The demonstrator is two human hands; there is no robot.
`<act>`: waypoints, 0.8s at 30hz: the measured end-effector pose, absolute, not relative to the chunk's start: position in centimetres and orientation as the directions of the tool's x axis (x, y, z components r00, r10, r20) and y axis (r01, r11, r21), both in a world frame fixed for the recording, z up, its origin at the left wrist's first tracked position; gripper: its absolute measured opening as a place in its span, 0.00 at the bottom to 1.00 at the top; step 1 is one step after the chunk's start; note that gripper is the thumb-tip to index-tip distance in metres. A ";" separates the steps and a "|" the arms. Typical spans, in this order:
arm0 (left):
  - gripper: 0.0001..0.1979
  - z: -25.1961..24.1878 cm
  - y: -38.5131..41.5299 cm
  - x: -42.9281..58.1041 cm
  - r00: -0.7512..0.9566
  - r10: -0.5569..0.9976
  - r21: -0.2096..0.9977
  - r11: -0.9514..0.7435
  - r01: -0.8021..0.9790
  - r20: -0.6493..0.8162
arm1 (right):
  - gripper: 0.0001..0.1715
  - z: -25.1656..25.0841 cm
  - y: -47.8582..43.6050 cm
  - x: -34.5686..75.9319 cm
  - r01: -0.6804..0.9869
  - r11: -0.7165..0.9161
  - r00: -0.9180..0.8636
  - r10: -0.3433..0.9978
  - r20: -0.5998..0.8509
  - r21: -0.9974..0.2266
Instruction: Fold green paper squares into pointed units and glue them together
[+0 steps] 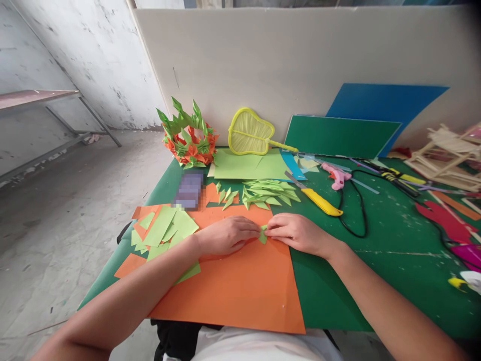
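My left hand (pixel 226 234) and my right hand (pixel 296 231) meet over a large orange paper sheet (pixel 248 286) on the green table (pixel 376 250). Both pinch a small light-green folded paper piece (pixel 263 234) between their fingertips, pressing it down on the orange sheet. A pile of folded green paper units (pixel 268 193) lies just beyond my hands. Flat green paper rectangles (pixel 165 228) are stacked to the left of my left hand.
An orange-and-green paper wreath (pixel 189 140) and a yellow fan (pixel 250 134) stand at the table's back. A yellow utility knife (pixel 319 200), a pink glue gun (pixel 336 176) with black cord, blue and green boards (pixel 340 135) and a stick model (pixel 447 155) lie to the right.
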State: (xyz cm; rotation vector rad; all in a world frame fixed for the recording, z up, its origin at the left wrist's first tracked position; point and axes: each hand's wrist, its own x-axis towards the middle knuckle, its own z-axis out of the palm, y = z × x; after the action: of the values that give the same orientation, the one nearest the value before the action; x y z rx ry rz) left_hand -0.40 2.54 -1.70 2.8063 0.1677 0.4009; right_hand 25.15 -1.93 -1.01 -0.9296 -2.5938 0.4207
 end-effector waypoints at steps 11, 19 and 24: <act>0.19 -1.5 2.9 -0.4 0.971 0.094 0.259 -0.965 0.035 0.220 | 0.16 -0.9 -2.0 25.2 0.554 0.744 -0.722 0.653 0.229 -0.373; 0.19 -1.2 2.8 -0.3 0.968 0.105 0.273 -0.961 0.040 0.228 | 0.12 -0.7 -2.7 24.3 0.635 0.731 -0.696 0.682 0.226 -0.250; 0.18 -1.1 2.8 -0.2 0.954 0.110 0.304 -0.952 0.022 0.277 | 0.15 -0.8 -3.0 23.8 0.665 0.734 -0.703 0.678 0.217 -0.139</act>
State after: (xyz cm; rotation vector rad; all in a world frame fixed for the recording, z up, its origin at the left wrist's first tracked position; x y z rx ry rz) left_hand -0.22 2.76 -1.13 2.8061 0.0971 0.4223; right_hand 23.83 -3.03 -0.77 -1.0587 -2.6838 0.0726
